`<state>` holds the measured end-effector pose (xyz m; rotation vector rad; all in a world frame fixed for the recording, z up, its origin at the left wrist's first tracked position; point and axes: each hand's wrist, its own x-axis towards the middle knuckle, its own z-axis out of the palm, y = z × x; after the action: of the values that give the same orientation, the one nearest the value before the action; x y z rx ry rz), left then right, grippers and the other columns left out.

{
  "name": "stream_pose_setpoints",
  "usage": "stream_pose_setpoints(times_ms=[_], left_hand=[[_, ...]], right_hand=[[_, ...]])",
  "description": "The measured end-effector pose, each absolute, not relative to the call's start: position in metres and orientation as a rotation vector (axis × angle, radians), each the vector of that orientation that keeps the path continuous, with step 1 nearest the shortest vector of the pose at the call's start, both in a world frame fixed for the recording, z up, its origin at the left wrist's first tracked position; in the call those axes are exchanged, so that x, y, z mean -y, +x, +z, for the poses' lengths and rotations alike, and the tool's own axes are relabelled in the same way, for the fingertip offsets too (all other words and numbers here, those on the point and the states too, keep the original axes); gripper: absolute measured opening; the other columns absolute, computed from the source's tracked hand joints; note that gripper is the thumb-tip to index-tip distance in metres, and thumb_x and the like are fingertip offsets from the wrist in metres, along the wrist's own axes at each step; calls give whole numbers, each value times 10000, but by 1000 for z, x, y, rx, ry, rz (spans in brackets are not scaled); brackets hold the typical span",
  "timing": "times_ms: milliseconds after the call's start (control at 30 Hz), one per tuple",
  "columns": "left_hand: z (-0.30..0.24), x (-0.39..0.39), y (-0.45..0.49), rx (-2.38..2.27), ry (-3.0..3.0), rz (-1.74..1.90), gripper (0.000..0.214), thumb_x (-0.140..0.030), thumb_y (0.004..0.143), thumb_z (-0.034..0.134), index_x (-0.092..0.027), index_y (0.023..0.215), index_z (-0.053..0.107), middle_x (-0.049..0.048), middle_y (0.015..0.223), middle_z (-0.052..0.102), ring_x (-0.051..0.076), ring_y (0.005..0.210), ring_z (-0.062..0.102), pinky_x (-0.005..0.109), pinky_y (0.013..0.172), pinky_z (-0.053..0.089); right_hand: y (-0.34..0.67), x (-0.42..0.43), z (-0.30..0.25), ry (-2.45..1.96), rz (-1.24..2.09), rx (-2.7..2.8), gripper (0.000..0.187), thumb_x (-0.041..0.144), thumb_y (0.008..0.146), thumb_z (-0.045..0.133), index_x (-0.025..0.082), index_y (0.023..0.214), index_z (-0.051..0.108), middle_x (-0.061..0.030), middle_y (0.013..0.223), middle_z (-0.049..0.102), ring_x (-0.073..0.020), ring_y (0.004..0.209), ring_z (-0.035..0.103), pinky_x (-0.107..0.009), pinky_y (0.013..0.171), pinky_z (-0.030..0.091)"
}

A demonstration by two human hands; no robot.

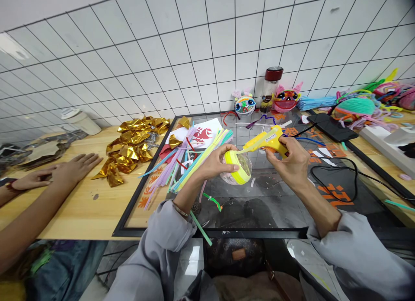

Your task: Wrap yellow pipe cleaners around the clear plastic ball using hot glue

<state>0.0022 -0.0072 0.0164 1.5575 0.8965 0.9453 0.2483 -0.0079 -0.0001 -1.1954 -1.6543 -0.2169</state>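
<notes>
My left hand (218,162) is closed around a clear round container with a yellow band (241,173), tilted on its side above the glass-topped board. In my right hand (293,158) is a yellow hot glue gun (267,141), gripped by its handle. The gun's nozzle points left and meets the upper edge of the yellow band; whether it touches cannot be told. A bundle of pastel pipe cleaners (181,163) lies just left of my left hand. One green twisted pipe cleaner (212,201) rests on the board below the container.
Crumpled gold foil (132,141) lies to the left, near another person's hands (76,167). Decorated animal-face containers (244,104) and a glass bottle (270,91) stand at the back. A phone (332,125), black cable (355,175) and white power strip (385,145) are on the right.
</notes>
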Motion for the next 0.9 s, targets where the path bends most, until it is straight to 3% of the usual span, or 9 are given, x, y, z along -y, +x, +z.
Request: stream_pose_setpoints(times_ms=[900], left_hand=[[15,6,2,-869,1501,943,681,-464,497,923,-171,1021,602,-5,895,595,138,813,528,241,737,418]], right_hand=[[249,10,6,-1200,-196,1650,155,300,713,603,249,854,565,-38,795,682,-208,680,618,-357,650,498]])
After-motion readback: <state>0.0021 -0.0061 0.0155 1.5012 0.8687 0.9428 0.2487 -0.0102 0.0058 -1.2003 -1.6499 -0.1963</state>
